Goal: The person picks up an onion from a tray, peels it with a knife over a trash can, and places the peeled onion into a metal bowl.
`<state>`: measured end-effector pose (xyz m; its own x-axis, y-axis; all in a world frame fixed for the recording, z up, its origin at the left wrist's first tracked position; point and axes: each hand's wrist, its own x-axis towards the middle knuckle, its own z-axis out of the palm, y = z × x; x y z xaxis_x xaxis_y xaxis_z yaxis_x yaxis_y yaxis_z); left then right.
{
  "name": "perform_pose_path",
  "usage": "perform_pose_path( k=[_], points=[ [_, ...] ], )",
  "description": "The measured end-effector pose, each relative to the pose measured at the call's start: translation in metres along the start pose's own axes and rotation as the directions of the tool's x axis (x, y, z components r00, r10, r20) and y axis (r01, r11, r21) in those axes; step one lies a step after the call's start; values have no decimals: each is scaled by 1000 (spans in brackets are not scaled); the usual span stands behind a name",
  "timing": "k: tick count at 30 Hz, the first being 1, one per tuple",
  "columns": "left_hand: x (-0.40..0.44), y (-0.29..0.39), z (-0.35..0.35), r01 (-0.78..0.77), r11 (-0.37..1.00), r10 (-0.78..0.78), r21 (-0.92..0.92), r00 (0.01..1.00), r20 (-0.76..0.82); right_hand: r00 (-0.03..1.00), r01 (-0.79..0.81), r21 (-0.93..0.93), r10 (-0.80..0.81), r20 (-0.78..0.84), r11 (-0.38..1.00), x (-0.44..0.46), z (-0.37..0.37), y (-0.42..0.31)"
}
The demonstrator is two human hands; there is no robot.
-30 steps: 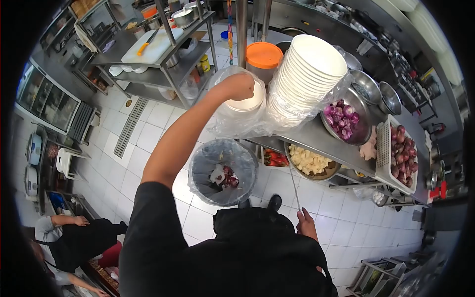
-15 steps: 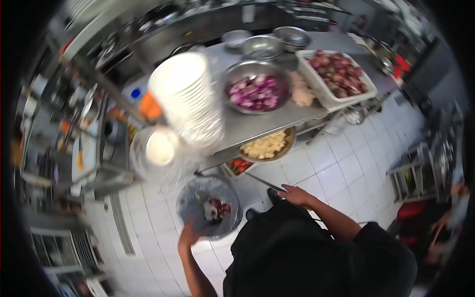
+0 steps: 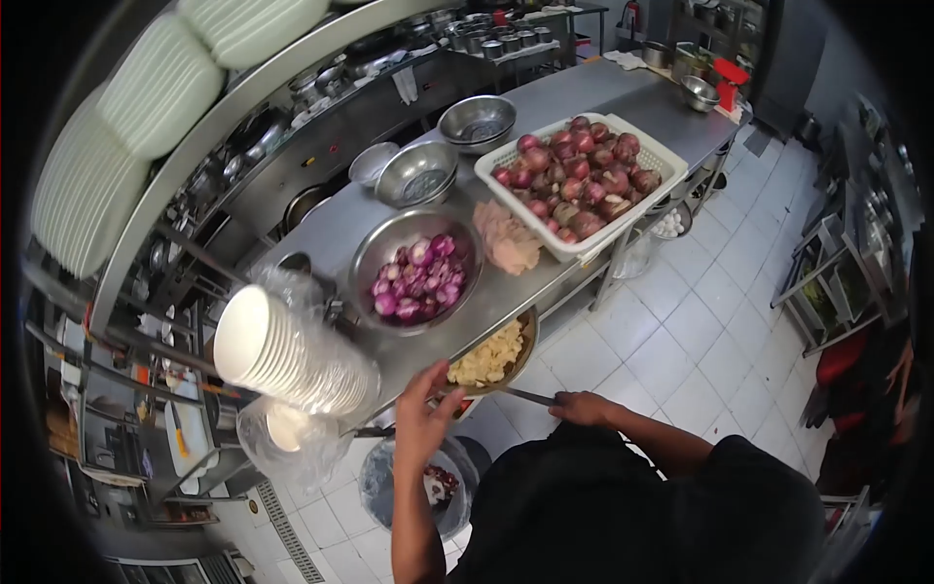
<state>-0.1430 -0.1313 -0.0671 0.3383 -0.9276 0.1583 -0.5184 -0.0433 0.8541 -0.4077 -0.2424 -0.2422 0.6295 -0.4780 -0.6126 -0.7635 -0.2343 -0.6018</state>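
My right hand (image 3: 584, 409) grips a knife (image 3: 530, 396), its blade pointing left past the front of the table. Raised above the waste bin (image 3: 375, 496) is my left hand (image 3: 425, 409), fingers apart and nothing visible in it. The bin has a clear plastic liner, with dark red onion peelings (image 3: 440, 485) inside. A steel bowl (image 3: 363, 255) on the table contains peeled purple onions (image 3: 418, 277). To its right lies a crumpled pinkish cloth or bag (image 3: 508, 238). Unpeeled red onions (image 3: 584, 175) fill a white plastic basket (image 3: 623, 226). Below the table edge, a bowl holds pale yellow chunks (image 3: 489, 355).
Stacked white paper bowls (image 3: 282, 350) in plastic wrap stand at the table's left end. Steel bowls (image 3: 416, 175) sit behind the onions. A red scale (image 3: 730, 83) is at the far end. Metal racks (image 3: 837, 273) stand right, across the tiled floor (image 3: 671, 331).
My left hand has risen from the bin's rim toward the table edge. My right hand still holds the knife. The view has turned, showing more of the table's far end.
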Motion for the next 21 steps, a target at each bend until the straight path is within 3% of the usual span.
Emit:
perform_pose_path(
  k=[2,4,7,12,14,18,21],
  points=[
    [51,29,20,-54,998,54,31,999,7,997,64,-32,-66,-43,997,4,-16,25],
    [99,59,40,-210,964,205,164,977,50,992,-3,-45,8,124,999,-9,-52,32],
    [165,81,65,-296,935,281,194,954,101,992,-77,-91,85,91,993,-16,-76,64],
    [267,62,97,-264,869,273,418,961,39,997,-6,-146,17,73,989,-17,-101,126],
    [296,53,106,-289,782,307,552,950,62,961,-272,111,276,-16,956,-41,-126,115],
    [332,45,123,-322,694,312,644,941,134,918,-346,216,377,-121,913,-44,-125,139],
    [352,38,131,-469,569,391,675,877,280,905,-381,285,418,-78,879,-52,-131,142]
  ],
)
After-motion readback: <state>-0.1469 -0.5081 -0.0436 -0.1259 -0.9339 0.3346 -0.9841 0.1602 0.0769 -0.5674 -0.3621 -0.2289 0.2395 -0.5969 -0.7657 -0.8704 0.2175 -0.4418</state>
